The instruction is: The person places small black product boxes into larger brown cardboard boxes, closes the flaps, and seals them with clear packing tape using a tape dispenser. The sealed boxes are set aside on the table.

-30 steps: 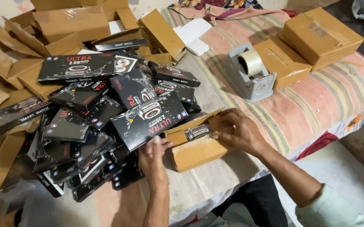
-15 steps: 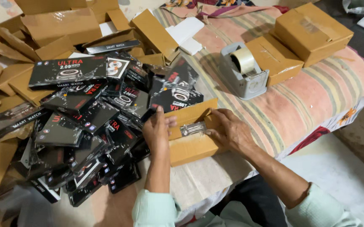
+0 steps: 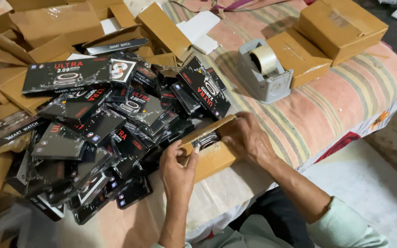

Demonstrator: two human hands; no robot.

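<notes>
Two hands: both of mine are on one small brown carton (image 3: 210, 154) lying on the bed (image 3: 345, 101), just right of frame centre.
Left hand (image 3: 178, 171): at the carton's 8 o'clock corner, fingers curled around that end and gripping it.
Right hand (image 3: 246, 138): at the carton's 2 o'clock end, fingers folded over the raised flap, pressing it towards shut.
Carton contents: a dark shrink-wrapped box (image 3: 204, 139) shows through the gap under the flap; I cannot tell how deep it sits.
Pile: many glossy black boxes (image 3: 97, 133) heaped from 9 to 11 o'clock of the carton, the nearest touching it.
Flat cartons: unfolded brown ones (image 3: 47, 23) at 10 o'clock, behind the pile.
Tape dispenser (image 3: 265, 69): grey, at 1 o'clock, well apart from my hands.
Closed cartons (image 3: 340, 25): at 1 to 2 o'clock, beyond the dispenser.
Risk: the flap could spring up if my right hand lifts for tape, I judge.
Risk: the slick pile could slide onto the carton if my left elbow nudges it.
</notes>
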